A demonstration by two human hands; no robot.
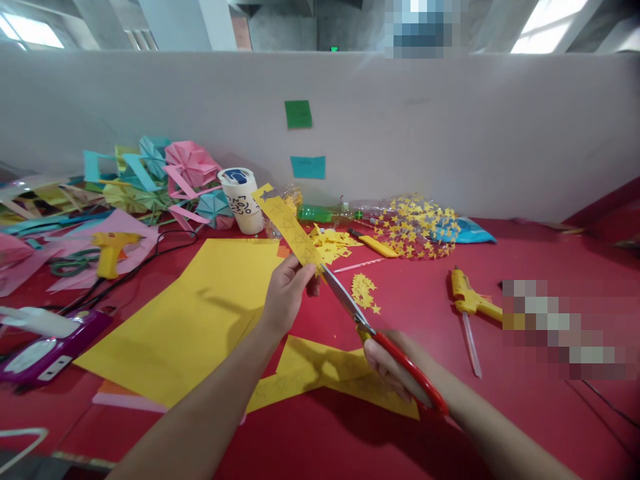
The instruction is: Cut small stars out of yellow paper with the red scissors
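My left hand point(287, 293) pinches the lower end of a yellow paper strip point(293, 230) with star outlines drawn on it and a cut-out notch near its top. Wrapped round the red handles of the scissors point(357, 310) is my right hand point(393, 367). The blade tips touch the strip's lower end beside my left thumb. Under the scissors, more yellow strips point(305, 360) with drawn lines lie on the red table point(310, 447). A small pile of cut yellow stars point(363, 290) sits just right of the blades, with yellow scraps point(333, 245) behind.
Large yellow sheets point(200, 313) cover the left middle. Glue guns lie left point(113, 250) and right point(473, 297). At the back stand a white cup point(243, 200), a star-covered clear ball point(420, 227) and a yellow cutter point(377, 245). A purple power strip point(55, 347) is far left.
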